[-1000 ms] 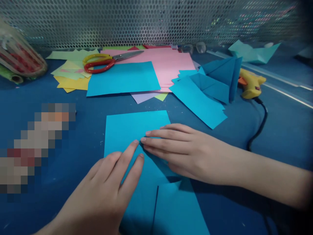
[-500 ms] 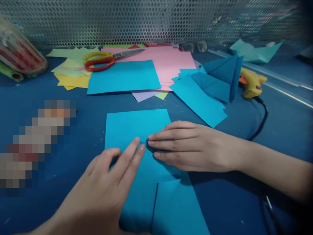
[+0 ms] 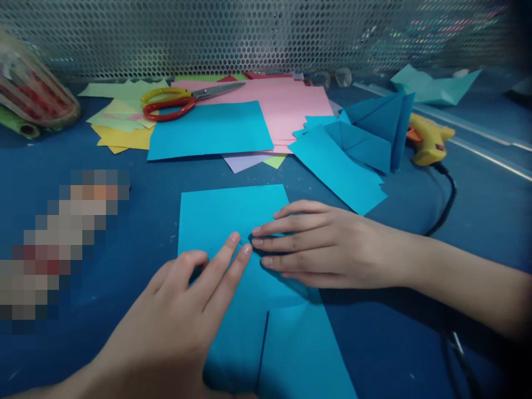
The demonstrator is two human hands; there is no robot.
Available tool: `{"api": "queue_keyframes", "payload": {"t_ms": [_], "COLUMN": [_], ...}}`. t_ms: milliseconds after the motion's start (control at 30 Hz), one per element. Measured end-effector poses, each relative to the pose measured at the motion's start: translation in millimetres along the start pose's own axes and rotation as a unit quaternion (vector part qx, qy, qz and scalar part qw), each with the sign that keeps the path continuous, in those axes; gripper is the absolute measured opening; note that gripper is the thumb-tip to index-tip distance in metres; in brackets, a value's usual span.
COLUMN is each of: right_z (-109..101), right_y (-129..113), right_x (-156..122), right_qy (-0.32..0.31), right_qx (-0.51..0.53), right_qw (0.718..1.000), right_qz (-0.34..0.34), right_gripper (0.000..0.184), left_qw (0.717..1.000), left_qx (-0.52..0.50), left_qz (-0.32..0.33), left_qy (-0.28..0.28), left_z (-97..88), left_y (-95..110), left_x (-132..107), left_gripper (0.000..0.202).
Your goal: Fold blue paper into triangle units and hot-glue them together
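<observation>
A cyan paper sheet [image 3: 224, 213] lies flat on the blue table [image 3: 137, 183], around the middle and towards the near edge. Both hands press on it. The left hand [image 3: 183, 316] comes in from the near edge, palm down. Its fingers [image 3: 235, 238] are stretched out and close together, with two tips resting on the sheet's middle; it grips nothing. The right hand [image 3: 328, 246] comes in from the right edge, also palm down. Its fingers [image 3: 266, 229] are straight and narrowly spread, lying flat on the paper and holding nothing. The tips of the two hands almost meet at one spot on the sheet; whether they touch there I cannot tell. A second cyan piece [image 3: 303, 354] lies just below, overlapping the first sheet's near part.

Towards the far edge, a stack of pink paper [image 3: 291, 108] lies under another cyan sheet [image 3: 208, 133]. Red-and-yellow scissors [image 3: 183, 102] rest on that pile, blades pointing right. Yellow paper [image 3: 124, 138] and pale green sheets [image 3: 120, 91] lie to their left. Right of the pink stack sits a folded cyan paper shape [image 3: 369, 130], partly raised off the table. Just beside it lies a yellow glue gun [image 3: 428, 141], whose black cord [image 3: 446, 205] curves towards the near right. A perforated metal screen [image 3: 249, 33] stands along the far edge.
</observation>
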State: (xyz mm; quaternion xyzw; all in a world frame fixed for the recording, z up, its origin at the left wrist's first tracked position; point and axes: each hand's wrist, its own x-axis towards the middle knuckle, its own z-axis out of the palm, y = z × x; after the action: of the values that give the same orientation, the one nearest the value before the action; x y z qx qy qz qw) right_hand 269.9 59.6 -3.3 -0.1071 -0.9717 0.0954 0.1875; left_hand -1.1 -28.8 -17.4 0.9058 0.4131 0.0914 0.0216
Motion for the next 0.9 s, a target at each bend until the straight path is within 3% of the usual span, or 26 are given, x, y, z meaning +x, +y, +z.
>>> {"api": "queue_keyframes", "payload": {"t_ms": [267,600,900], "right_z": [-3,-4,-3], "right_y": [4,13,2], "right_x": [0,-11,-2], "right_qy": [-0.008,0.019,0.018], "right_qx": [0.039,-0.026,-0.019], "right_qw": [0.999,0.998,0.999], "right_qz": [0.001,-0.050,-0.024], "right_gripper": [0.025,0.025,0.032], "left_qw": [0.999,0.999,0.999], "left_qx": [-0.013,0.002,0.013], "left_qz": [-0.008,0.004,0.014], "left_qy": [-0.045,-0.039,-0.040], "left_z": [-4.1,-5.2,-4.8], "left_y": [-1,0,-1], "left_x": [5,4,5], "left_gripper": [0.111,0.111,0.112]}}
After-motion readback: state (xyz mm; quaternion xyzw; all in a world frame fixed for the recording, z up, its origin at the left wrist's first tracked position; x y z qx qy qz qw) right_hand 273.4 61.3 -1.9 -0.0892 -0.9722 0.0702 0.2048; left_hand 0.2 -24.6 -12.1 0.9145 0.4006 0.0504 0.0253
